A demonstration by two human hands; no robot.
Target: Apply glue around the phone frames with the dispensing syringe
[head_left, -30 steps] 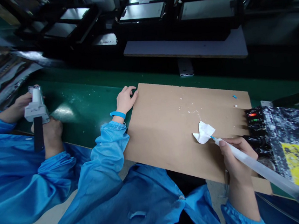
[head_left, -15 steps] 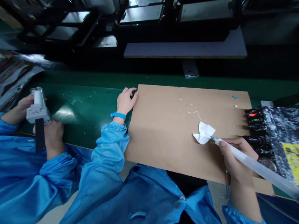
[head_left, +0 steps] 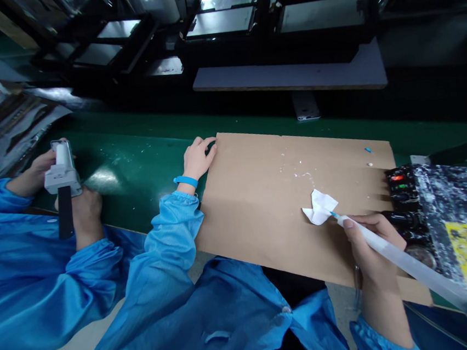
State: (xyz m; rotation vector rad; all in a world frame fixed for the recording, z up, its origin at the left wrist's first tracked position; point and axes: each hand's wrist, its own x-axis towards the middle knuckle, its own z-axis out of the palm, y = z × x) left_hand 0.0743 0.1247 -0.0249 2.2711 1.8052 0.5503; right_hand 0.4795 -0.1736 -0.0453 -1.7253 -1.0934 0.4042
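Little is changing since 1 second ago: both of the person's hands are staying where they were, while the phone (head_left: 307, 107) on the green belt (head_left: 140, 151) is sliding a bit to the right along the far edge, and the co-worker's tool on the left is shifting slightly. Now the right hand (head_left: 368, 250) is closing around a long pale tube (head_left: 407, 265) like a pen, fingers wrapped tight, its blue tip touching a crumpled white tissue (head_left: 320, 207) that is lying on the brown cardboard sheet (head_left: 261, 205). Meanwhile the left hand (head_left: 197, 159) is resting loosely on the sheet's far left corner, fingers curled and holding nothing, with a blue wristband (head_left: 185, 181) showing at the cuff. Just right of the sheet, a dark speckled box (head_left: 455, 203) with a yellow label and small red and green lights is sitting touching the cardboard's edge. At the far left, a co-worker's 2 hands are gripping a white dispenser gun (head_left: 60, 175) over the belt, well apart from the sheet.
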